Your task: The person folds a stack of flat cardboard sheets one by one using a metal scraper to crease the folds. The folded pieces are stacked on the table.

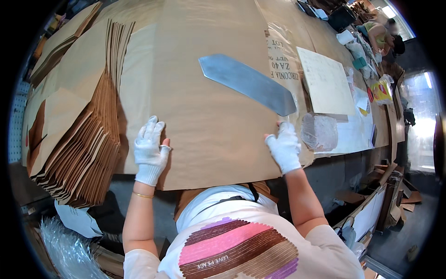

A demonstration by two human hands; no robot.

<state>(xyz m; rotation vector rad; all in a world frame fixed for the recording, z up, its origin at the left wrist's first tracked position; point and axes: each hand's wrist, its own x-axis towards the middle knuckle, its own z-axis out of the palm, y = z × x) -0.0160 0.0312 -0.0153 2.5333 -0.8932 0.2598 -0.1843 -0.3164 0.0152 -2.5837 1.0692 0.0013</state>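
Note:
A long brown kraft paper sheet lies flat on the table before me, its near edge by my waist. My left hand, in a white knit glove with the thumb tip bare, rests at the sheet's left edge, fingers stretched out and thumb apart. At the right edge lies my right hand, gloved the same way, fingers forward and thumb spread onto the paper. Above it, a flat grey metal plate with angled ends lies slantwise on the sheet; its lower right end is close to my right fingertips, and I cannot tell whether they touch.
To the left, a fanned stack of folded brown paper overhangs the table's near edge. A pale square board and a clear plastic-wrapped bundle lie to the right. Another person is at the far right. Crumpled clear plastic sits below left.

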